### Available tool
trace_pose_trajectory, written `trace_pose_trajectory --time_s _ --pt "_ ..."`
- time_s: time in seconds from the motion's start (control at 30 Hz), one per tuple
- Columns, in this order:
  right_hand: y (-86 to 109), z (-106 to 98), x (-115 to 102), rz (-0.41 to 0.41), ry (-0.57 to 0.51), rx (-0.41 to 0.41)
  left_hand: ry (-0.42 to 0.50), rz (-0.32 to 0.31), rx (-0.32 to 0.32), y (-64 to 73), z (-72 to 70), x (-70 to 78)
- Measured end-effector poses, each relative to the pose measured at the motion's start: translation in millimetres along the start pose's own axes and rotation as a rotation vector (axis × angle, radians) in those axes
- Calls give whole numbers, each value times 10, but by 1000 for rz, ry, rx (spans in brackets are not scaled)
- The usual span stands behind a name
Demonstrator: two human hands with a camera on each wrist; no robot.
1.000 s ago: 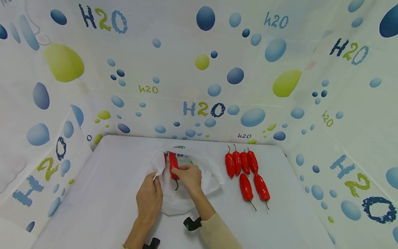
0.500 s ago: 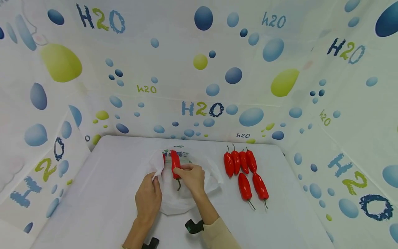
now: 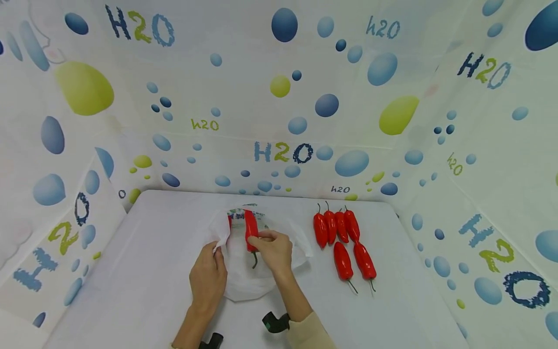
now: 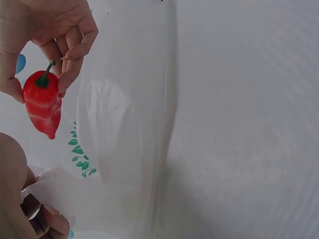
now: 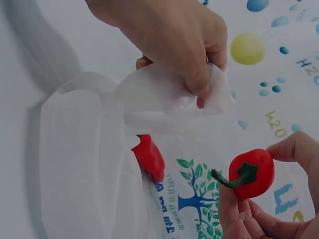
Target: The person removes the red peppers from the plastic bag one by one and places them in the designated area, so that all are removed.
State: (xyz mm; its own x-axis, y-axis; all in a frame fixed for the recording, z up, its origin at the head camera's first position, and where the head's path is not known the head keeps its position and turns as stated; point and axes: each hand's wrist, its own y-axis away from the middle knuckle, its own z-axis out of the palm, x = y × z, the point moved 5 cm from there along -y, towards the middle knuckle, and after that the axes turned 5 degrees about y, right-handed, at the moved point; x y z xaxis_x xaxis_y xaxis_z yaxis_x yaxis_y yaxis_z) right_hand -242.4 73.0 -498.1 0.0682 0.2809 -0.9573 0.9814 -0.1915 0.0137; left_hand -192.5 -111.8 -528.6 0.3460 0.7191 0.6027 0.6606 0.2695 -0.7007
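A white plastic bag (image 3: 246,286) with green and blue print lies on the table, its mouth held up. My left hand (image 3: 208,278) pinches the bag's left rim between thumb and fingers. Over the bag's opening, my right hand (image 3: 276,249) holds a red chili pepper (image 3: 251,225) by its stem end, the green stem pointing towards me. In the right wrist view, a second red chili pepper (image 5: 150,158) shows inside the bag, partly hidden by the white plastic. The held pepper hangs tip down in the left wrist view, between thumb and fingers.
Several red chili peppers (image 3: 320,231) lie in two rows on the white table (image 3: 405,291), right of the bag. Behind the table rises a white sheet (image 3: 244,87) printed with blue and green drops. Black wrist mounts (image 3: 275,322) show near both forearms.
My right hand has drawn the chili pepper slightly to the right across the bag's opening. My left hand keeps its hold on the rim. The peppers on the table stay put.
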Motion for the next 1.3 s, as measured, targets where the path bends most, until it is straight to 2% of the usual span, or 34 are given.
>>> trace_pose_trajectory --time_s 0.4,0.77,1.3 --pt "68 -158 7 13 -58 7 5 -2 -8 -4 -3 26" --pt "125 -280 -2 17 -53 28 11 -10 -16 6 21 13" --pt "185 -484 126 39 -20 54 10 -5 -16 16 30 -8"
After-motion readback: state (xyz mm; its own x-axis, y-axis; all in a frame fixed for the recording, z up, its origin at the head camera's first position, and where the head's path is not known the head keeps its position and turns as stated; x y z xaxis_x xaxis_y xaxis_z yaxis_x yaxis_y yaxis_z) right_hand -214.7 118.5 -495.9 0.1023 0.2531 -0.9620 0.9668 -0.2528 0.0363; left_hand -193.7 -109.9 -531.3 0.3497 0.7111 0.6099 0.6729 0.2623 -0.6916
